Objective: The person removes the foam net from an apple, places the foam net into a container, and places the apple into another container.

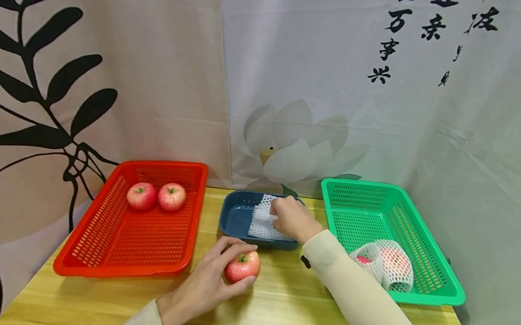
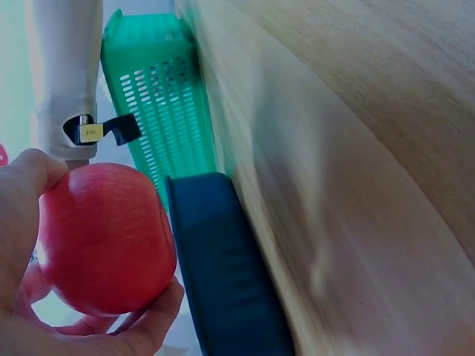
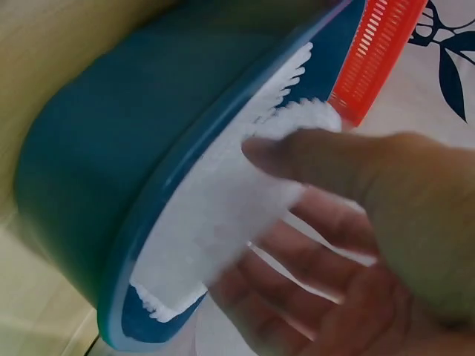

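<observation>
White netting (image 1: 264,224) partly behind right grip (image 1: 296,220)

Both sleeves (image 1: 365,300) are plain cream, the right one bearing a black strap (image 2: 126,130) and a small yellow tag (image 2: 91,133).

You have a narrow passage between the red basket (image 1: 146,248) and the dark-blue tray (image 1: 237,218), but your left hand (image 1: 211,278) with the apple (image 1: 242,267) stands near its front end. Your right forearm (image 1: 360,300) obstructs the near left corner of the green basket (image 1: 355,207).
</observation>
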`<state>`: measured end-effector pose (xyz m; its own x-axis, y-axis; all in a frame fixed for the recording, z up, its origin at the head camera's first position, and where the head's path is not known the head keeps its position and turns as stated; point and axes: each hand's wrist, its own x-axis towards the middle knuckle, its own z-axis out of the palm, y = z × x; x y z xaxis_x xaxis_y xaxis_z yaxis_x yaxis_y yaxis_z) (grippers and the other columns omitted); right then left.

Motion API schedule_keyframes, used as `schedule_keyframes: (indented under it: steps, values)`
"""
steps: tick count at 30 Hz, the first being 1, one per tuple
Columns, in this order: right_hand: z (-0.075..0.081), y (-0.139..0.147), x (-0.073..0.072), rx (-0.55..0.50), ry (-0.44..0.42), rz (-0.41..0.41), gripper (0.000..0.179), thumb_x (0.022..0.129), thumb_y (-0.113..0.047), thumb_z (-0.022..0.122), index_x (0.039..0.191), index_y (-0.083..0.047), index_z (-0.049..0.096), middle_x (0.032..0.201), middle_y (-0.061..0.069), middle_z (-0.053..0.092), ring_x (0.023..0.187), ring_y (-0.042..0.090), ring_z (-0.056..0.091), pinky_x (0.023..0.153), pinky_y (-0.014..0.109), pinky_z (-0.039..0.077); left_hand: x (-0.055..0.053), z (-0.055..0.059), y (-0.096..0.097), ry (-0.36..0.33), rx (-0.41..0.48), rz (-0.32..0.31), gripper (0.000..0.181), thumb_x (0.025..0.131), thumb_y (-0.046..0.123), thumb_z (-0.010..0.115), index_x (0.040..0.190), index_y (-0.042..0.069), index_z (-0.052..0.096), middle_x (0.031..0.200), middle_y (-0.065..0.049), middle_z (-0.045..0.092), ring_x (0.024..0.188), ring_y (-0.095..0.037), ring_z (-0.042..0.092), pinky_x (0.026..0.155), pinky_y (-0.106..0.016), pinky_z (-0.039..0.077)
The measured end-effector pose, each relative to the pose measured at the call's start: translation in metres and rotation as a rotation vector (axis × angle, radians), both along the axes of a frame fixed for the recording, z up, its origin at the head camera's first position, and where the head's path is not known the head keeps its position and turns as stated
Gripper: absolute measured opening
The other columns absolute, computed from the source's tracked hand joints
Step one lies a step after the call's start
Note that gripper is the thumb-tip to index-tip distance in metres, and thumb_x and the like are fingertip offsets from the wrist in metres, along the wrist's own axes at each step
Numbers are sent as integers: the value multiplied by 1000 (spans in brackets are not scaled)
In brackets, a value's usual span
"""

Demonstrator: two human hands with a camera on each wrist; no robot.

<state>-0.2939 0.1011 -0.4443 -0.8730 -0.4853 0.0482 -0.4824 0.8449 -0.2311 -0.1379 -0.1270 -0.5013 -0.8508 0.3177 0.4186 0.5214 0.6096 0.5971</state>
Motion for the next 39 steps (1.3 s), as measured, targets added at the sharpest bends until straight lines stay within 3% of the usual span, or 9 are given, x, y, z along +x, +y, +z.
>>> schedule_keyframes:
  steps: [5, 10, 12, 18, 25, 32, 39]
  values:
    - [-3, -2, 3, 63, -138, 73, 16, 105, -24, 90, 112, -9, 88, 111, 7, 87, 91, 20, 76, 92, 43, 71, 0, 0, 0, 5, 2, 0, 56, 98, 33, 98, 149, 34, 74, 141, 3, 67, 120, -12, 73, 101, -28, 68]
    - [-8, -1, 4, 77, -136, 153, 20, 113, -22, 79, 99, -11, 87, 89, -1, 79, 76, 14, 64, 78, 35, 61, 0, -1, -1, 25, 10, -6, 56, 96, 32, 99, 147, 32, 74, 140, 4, 67, 119, -11, 73, 100, -27, 68]
    - [-8, 0, 4, 76, -129, 166, 20, 114, -18, 76, 99, -9, 87, 88, 0, 78, 76, 14, 62, 78, 35, 60, 1, 0, -1, 24, 10, -7, 56, 96, 32, 99, 147, 31, 74, 140, 5, 67, 119, -10, 72, 100, -27, 68]
    - [-9, 1, 5, 99, -143, 161, 16, 115, -14, 74, 110, -6, 88, 105, 6, 86, 89, 20, 72, 95, 43, 69, 2, 1, -1, 0, 7, -2, 56, 95, 34, 99, 146, 31, 74, 141, 5, 67, 121, -10, 72, 102, -27, 68]
    - [-7, 1, 8, 113, -183, 138, 19, 114, -17, 76, 125, -6, 86, 124, 10, 87, 111, 28, 79, 109, 49, 68, 3, -1, -1, 12, 0, 3, 56, 95, 34, 100, 146, 31, 74, 141, 6, 67, 121, -10, 72, 103, -28, 68]
    - [0, 3, 13, 83, -162, 174, 22, 112, -13, 78, 130, -3, 84, 130, 14, 87, 123, 34, 81, 115, 52, 66, 4, 1, -1, 15, -1, 4, 58, 95, 35, 100, 147, 33, 74, 141, 7, 66, 122, -8, 71, 104, -28, 67]
    - [10, 6, 19, 55, -119, 192, 23, 111, -10, 78, 132, 0, 83, 131, 17, 86, 123, 36, 82, 112, 52, 67, 5, 3, -1, -16, -1, 10, 57, 96, 36, 99, 147, 34, 73, 141, 8, 65, 121, -8, 71, 104, -28, 67]
